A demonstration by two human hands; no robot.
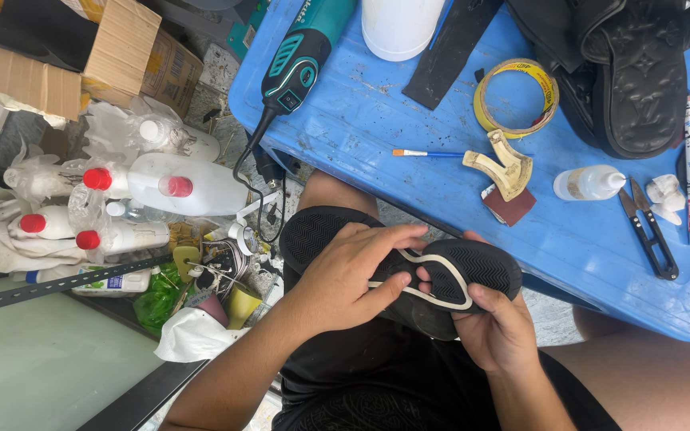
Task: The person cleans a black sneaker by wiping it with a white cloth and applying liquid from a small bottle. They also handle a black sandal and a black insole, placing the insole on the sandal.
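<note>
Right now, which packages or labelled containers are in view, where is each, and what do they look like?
Cardboard box: top left, brown, flaps open.
White bottles: left on floor, red caps, plastic-wrapped.
Glue bottle: blue table, small, clear.
Tape roll: table, yellow ring.

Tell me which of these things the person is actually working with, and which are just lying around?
In hand:
- black shoe, sole up, on the lap
- left hand pressing on the sole
- right hand gripping the sole's edge

Lying about:
- rotary tool
- tape roll
- small brush
- glue bottle
- snips
- red-capped bottles on the floor
</note>
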